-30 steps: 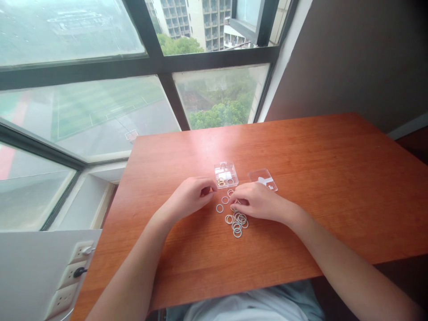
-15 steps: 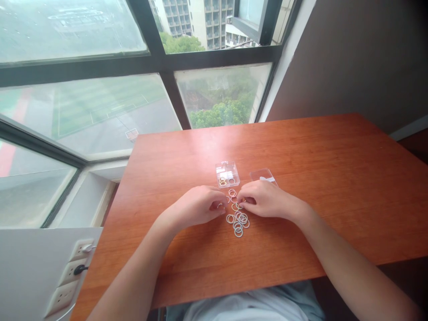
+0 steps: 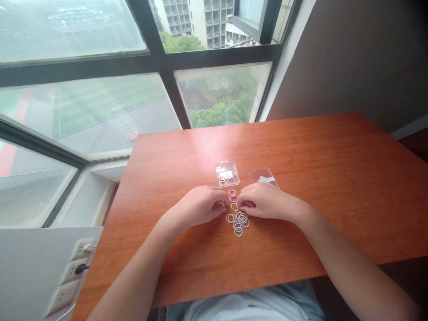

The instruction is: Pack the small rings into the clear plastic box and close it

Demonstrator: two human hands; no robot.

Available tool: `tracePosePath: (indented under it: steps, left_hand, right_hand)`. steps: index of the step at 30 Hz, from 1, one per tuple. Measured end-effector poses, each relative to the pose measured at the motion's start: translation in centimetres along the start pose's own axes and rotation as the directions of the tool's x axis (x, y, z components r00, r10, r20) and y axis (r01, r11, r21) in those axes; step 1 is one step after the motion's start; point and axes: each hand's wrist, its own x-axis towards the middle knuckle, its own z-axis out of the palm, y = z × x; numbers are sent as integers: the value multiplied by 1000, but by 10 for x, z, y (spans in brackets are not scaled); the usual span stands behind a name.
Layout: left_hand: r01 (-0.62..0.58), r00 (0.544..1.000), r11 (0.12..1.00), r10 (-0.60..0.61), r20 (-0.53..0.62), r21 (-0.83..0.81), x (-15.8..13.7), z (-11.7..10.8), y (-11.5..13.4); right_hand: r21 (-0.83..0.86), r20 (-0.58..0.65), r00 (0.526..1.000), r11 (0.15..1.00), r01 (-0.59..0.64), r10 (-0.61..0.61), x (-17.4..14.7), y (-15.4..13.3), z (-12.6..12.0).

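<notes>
My left hand (image 3: 205,204) is closed, with a small pale ring (image 3: 222,204) partly showing between its thumb and fingers. Opposite it, my right hand (image 3: 264,200) rests low over the table, fingertips pinched together beside a yellowish ring (image 3: 234,207); whatever they grip is hidden. Between the hands lie a few pinkish rings (image 3: 232,192). Closer to me is a loose cluster of pale bluish-white rings (image 3: 238,225), several overlapping. Just beyond the hands stands a clear plastic box (image 3: 227,168) with gold-coloured rings (image 3: 222,180) and a darker ring (image 3: 232,180) inside.
A clear flat lid (image 3: 262,173) with a white strip lies behind my right hand. The reddish-brown wooden table (image 3: 321,169) meets windows (image 3: 220,98) at the back and a grey wall (image 3: 351,67) at right. Wall sockets (image 3: 70,272) are at lower left.
The rings by my right fingertips have shifted: one of the overlapping yellowish pair no longer shows. My left fingers have closed slightly further around their ring. The box and bluish-white cluster have stayed put.
</notes>
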Motion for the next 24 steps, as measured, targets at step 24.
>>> tracePosePath:
  steps: [24]
  left_hand:
    - [27, 999, 999, -26, -32, 20, 2, 5, -5]
  right_hand:
    - [69, -509, 849, 990, -126, 144, 17, 23, 12]
